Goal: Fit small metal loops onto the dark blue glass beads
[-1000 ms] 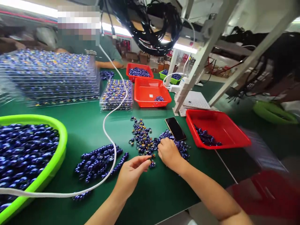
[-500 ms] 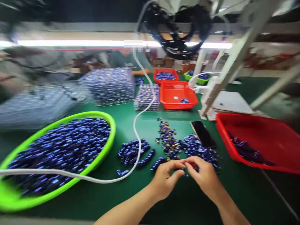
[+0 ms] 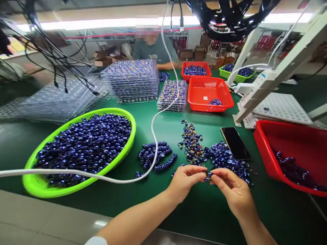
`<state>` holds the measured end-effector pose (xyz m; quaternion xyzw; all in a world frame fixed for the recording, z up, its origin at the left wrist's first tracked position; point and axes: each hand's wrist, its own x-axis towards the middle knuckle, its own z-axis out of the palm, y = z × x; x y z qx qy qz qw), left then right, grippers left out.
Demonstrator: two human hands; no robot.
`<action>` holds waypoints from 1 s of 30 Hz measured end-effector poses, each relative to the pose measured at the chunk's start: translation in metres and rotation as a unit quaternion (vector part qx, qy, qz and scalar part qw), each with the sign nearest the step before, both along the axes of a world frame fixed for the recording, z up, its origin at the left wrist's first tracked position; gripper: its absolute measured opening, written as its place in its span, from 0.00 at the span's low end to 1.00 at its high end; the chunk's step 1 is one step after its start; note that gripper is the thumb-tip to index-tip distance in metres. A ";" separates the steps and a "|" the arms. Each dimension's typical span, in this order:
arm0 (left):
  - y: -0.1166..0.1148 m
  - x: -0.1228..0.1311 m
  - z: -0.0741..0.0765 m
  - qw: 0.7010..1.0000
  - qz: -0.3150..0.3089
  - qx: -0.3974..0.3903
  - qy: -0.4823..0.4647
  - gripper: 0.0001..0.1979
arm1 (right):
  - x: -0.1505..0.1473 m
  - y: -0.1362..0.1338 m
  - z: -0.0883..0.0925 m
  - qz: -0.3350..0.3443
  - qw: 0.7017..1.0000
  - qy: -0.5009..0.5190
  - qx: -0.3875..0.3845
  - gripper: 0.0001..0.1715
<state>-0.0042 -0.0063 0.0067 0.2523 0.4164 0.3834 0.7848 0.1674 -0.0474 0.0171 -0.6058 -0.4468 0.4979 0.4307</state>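
My left hand [image 3: 185,180] is closed, thumb and forefinger pinching a small shiny blue part with a gold tint [image 3: 205,174]. Against it, the thumb and forefinger of my right hand [image 3: 233,190] pinch a small blue ring-like part [image 3: 209,175]. The two parts meet or nearly meet; fingertips cover much of both. Just beyond my hands lies a loose pile of blue parts [image 3: 222,154], beside a pile of blue-and-gold parts [image 3: 192,143]. Stacked blue parts form short rows [image 3: 166,163] to the left.
A green basket [image 3: 133,136] heaped with blue parts stands left, crossed by a white cable [image 3: 153,126]. A phone [image 3: 235,143] lies near a red tray [image 3: 265,153] at right. Farther back are stacked clear trays [image 3: 135,81], a red basket [image 3: 209,108] and a seated person [image 3: 155,51].
The camera view has shifted, so the table's contents appear farther right and slightly higher. My hands stay together in front of the piles; the small parts between my fingertips now show more clearly.
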 end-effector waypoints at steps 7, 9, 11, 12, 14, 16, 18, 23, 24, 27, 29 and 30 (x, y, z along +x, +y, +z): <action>0.000 -0.001 0.009 0.999 0.021 0.007 0.037 0.13 | 0.001 -0.001 -0.001 -0.019 1.000 -0.008 -0.010 0.13; 0.001 -0.002 0.008 0.999 0.020 0.014 0.029 0.12 | 0.003 -0.002 0.000 -0.020 1.000 -0.021 -0.001 0.12; 0.001 -0.002 0.006 0.999 0.019 0.023 0.023 0.11 | 0.004 -0.002 0.000 -0.006 0.998 -0.056 0.012 0.11; 0.002 -0.003 0.005 0.999 0.018 0.026 0.021 0.11 | 0.004 -0.001 0.001 0.013 0.996 -0.081 0.018 0.11; 0.003 -0.004 0.004 0.999 0.020 0.031 0.016 0.10 | 0.005 0.000 0.002 0.066 0.989 -0.128 0.031 0.09; 0.004 -0.005 0.002 0.999 0.024 0.034 0.012 0.10 | 0.006 0.002 0.003 0.105 0.982 -0.151 0.043 0.08; 0.004 -0.007 0.002 0.999 0.025 0.037 0.013 0.10 | 0.006 0.003 0.004 0.113 0.979 -0.159 0.058 0.07; 0.004 -0.008 0.002 0.999 0.023 0.037 0.019 0.10 | 0.006 0.003 0.004 0.150 0.967 -0.190 0.077 0.06; 0.004 -0.008 0.002 0.999 0.022 0.037 0.019 0.10 | 0.006 0.002 0.004 0.155 0.966 -0.191 0.074 0.06; 0.005 -0.008 0.002 0.999 0.020 0.037 0.026 0.10 | 0.008 0.002 0.004 0.149 0.974 -0.163 0.058 0.05; 0.006 -0.008 0.002 0.999 0.018 0.034 0.031 0.10 | 0.010 0.002 0.006 0.146 0.977 -0.147 0.051 0.06; 0.006 -0.008 0.002 0.999 0.018 0.032 0.031 0.11 | 0.010 0.002 0.006 0.152 0.976 -0.147 0.047 0.06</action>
